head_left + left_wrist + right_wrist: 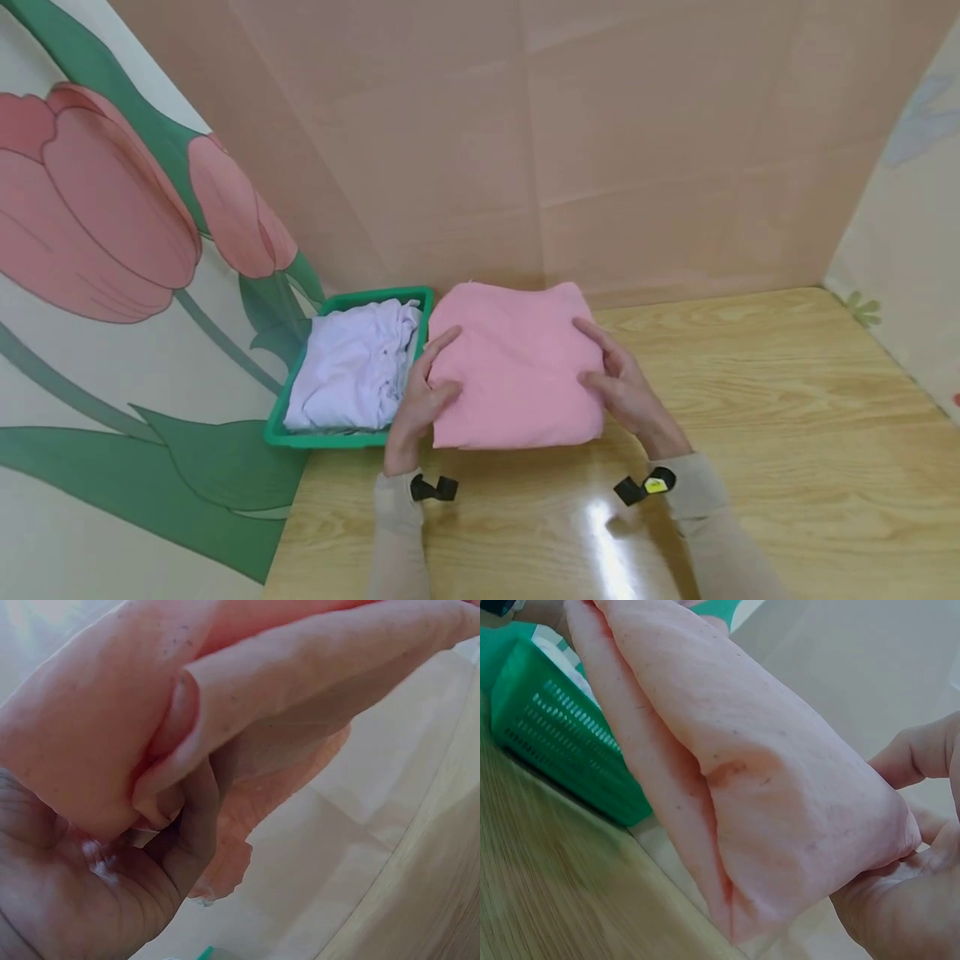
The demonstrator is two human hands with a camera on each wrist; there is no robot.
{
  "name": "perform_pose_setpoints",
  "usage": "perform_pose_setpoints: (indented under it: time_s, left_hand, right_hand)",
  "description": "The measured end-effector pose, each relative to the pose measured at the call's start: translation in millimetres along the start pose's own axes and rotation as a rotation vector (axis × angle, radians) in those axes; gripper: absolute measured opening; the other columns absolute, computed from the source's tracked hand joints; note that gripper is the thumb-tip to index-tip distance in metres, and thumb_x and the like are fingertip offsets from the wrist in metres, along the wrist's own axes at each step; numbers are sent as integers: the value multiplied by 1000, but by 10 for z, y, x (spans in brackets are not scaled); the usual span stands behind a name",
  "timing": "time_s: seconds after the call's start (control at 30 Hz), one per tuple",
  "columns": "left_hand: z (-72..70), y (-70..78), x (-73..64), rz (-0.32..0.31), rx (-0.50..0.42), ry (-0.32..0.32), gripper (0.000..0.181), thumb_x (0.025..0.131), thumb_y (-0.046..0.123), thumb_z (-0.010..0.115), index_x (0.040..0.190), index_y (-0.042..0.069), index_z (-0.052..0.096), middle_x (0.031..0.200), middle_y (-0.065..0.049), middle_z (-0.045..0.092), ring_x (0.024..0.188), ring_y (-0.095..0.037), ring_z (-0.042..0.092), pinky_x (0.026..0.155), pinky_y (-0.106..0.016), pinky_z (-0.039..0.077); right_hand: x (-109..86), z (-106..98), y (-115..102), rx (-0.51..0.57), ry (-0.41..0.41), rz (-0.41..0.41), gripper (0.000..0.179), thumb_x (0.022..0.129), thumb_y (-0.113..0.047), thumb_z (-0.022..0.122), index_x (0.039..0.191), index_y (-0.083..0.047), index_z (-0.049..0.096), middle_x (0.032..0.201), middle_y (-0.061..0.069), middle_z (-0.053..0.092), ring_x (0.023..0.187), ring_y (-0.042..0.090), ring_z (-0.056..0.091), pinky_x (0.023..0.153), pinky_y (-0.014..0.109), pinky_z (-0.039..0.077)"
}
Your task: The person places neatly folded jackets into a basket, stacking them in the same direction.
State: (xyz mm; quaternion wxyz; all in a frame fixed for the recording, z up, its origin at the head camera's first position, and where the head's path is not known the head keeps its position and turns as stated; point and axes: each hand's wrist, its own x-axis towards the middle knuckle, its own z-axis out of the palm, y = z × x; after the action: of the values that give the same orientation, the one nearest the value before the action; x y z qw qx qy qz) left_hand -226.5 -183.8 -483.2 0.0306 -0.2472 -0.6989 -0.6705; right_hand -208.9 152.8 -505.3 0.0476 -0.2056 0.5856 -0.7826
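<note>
A folded pink cloth garment is held up above the table between both hands. My left hand grips its left side, with the thumb on top; in the left wrist view the fingers curl in under the folded layers. On the opposite side my right hand holds the edge, thumb on the upper face. The right wrist view shows the pink garment from the side, its layers folded over one another. Left of it stands a green basket holding folded pale lavender clothing.
The wooden table extends to the right of the hands. A beige sheet hangs along its back edge. At the left a wall painted with tulips meets the table beside the basket.
</note>
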Motion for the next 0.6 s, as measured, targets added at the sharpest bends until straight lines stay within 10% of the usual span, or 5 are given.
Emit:
perform_pose_setpoints:
  time_s: [0.6]
  left_hand:
    - [-688, 285, -27, -66, 69, 93, 83, 84, -15, 60, 160, 17, 50, 162, -9, 43, 122, -29, 46, 87, -31, 49]
  right_hand:
    - [629, 550, -96, -40, -55, 62, 83, 96, 13, 50, 170, -20, 29, 178, 8, 14, 139, 26, 39, 98, 24, 53]
